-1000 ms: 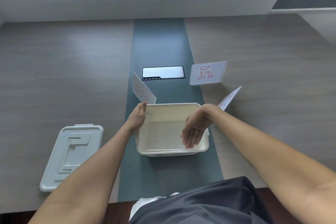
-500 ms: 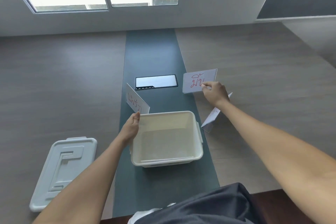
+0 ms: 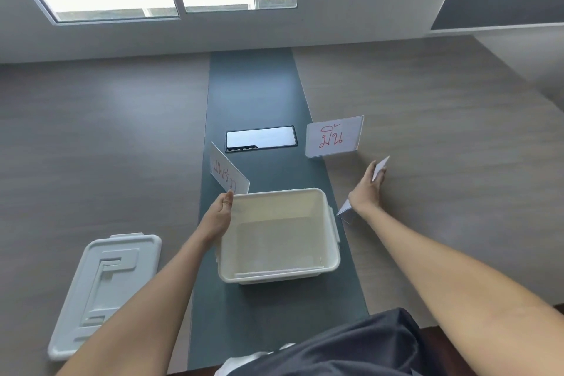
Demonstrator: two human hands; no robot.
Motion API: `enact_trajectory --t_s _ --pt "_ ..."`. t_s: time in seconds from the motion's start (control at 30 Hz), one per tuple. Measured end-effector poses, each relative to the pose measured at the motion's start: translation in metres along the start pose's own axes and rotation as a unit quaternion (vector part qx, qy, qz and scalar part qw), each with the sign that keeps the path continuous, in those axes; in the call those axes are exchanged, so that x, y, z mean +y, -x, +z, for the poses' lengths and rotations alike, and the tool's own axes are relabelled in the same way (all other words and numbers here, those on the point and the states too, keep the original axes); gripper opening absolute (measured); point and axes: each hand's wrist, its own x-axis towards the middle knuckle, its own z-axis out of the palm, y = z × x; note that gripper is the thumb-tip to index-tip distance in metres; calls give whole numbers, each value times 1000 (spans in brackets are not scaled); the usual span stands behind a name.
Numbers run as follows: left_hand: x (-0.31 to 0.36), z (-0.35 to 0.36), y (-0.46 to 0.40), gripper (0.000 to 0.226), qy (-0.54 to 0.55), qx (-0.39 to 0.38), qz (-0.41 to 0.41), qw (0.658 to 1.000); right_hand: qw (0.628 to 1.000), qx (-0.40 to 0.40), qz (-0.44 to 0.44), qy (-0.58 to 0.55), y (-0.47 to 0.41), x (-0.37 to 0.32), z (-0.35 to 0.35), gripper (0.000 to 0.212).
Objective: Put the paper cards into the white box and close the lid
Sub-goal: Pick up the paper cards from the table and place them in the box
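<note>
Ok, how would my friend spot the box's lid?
Find the dark green strip down the grey table's middle. The open white plastic box sits on it; left of that, on the grey wood, lies the pale rectangular plastic lid. Unlike the white paper cards, it has raised ridges, no writing.

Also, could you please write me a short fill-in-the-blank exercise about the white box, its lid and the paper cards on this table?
1. The pale grey plastic lid lies on the wooden table, to the ___ of the open white plastic box.
2. The standing white paper card beyond the box bears ___ handwriting.
3. The right hand grips a folded white card; the left hand holds the rim of the ___.
Missing words: left; red; box.
</note>
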Motion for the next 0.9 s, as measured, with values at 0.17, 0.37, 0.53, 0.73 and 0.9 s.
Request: enact_trajectory --t_s 0.17,0.37,0.53,0.73,0.9 --pt "0 0 -1 48 -4 1 1 1000 999 45 -6 -25 -6 -6 -6 80" --pt "-1 -1 -3 49 1 0 0 1000 985 97 -133 -41 -14 -32 -22 56" --pt "-2 -2 -1 49 -4 4 0 1000 970 119 -201 -66 -18 -82 -50 60" --pt "-1 -3 -1 51 -1 -1 -4 1000 954 13 -284 -94 -3 -136 -79 53" --pt "-3 -3 -1 52 7 -7 -11 1000 926 -167 -336 -50 24 -152 -88 45"
